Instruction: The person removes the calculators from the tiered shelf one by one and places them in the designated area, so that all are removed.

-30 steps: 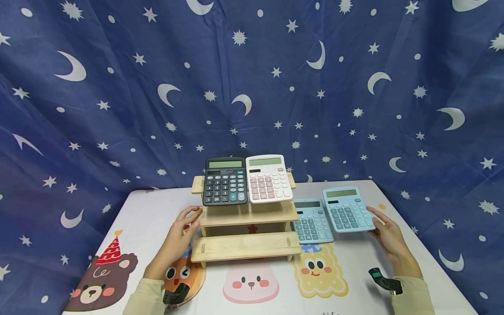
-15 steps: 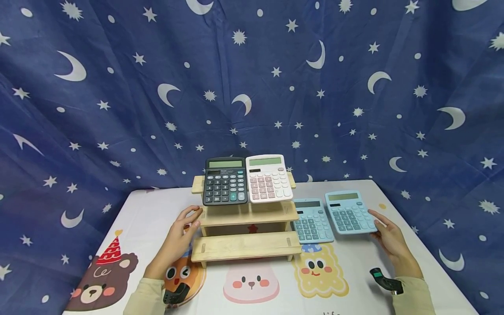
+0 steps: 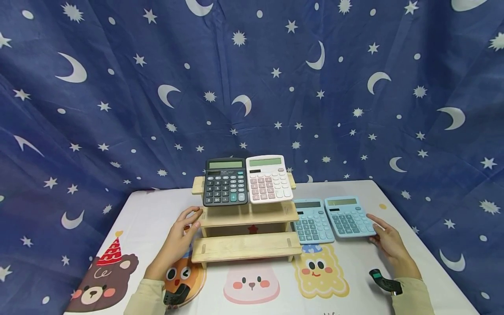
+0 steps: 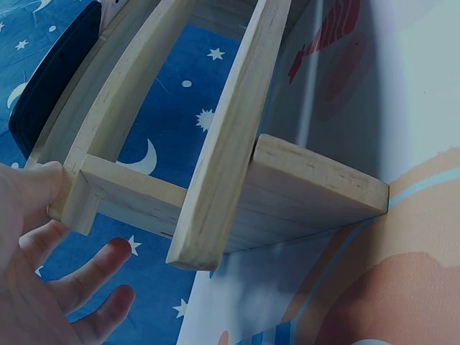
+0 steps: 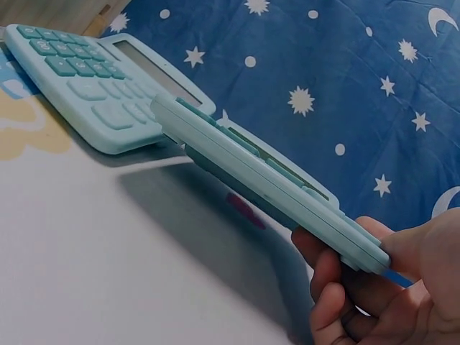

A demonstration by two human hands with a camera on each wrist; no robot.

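Note:
My right hand (image 3: 387, 243) pinches a light blue calculator (image 3: 350, 216) by its right edge, thumb on top and fingers beneath. In the right wrist view this held calculator (image 5: 244, 169) is tilted over its shadow, its far side close to a second light blue calculator (image 5: 108, 93) lying on the table. My left hand (image 3: 177, 240) holds the left end of the middle board of a stepped wooden shelf (image 3: 248, 247), thumb above and index finger below in the left wrist view. A black calculator (image 3: 225, 181) and a white calculator (image 3: 269, 179) lean side by side on the upper part of the shelf.
The second blue calculator (image 3: 313, 223) lies just right of the shelf. A white cloth with cartoon figures covers the table (image 3: 366, 288). Behind it hangs a dark blue curtain (image 3: 252, 78) with moons and stars.
My right hand has lowered the blue calculator toward the table, bringing it close alongside the other blue one. The left hand stays at the shelf.

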